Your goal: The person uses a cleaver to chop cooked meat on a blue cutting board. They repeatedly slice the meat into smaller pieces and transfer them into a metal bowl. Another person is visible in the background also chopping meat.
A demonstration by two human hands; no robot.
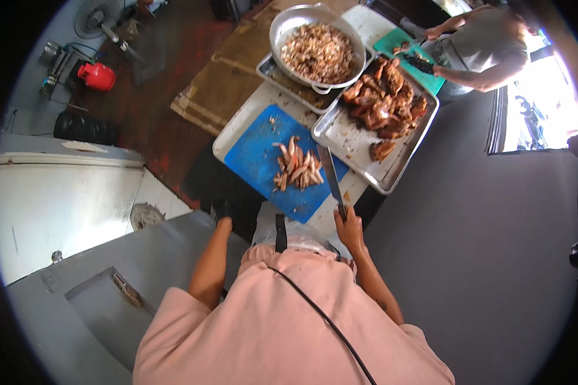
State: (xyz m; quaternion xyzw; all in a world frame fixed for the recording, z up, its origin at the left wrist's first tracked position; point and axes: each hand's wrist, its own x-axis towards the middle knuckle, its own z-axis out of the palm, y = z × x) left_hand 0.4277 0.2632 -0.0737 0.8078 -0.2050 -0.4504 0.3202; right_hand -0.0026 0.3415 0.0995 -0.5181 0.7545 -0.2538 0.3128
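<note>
My right hand (349,229) is closed round the handle of a long knife (331,175), its blade pointing away from me over the right edge of a blue cutting board (250,154). Strips of cooked meat (298,166) lie in a pile on that board, left of the blade. My left hand (222,211), which looks dark, perhaps gloved, hangs by the table's near left side, away from the board; its fingers are hard to make out. At the right, large pieces of roasted meat (385,98) fill the far part of a metal tray (351,149).
A round metal pan (275,36) of chopped meat rests over another tray (296,94). Beyond, a co-worker (486,48) with a dark-gloved hand works at a green cutting board (431,79). A grey wall (472,231) stands right; a red gas cylinder (97,76) stands far left.
</note>
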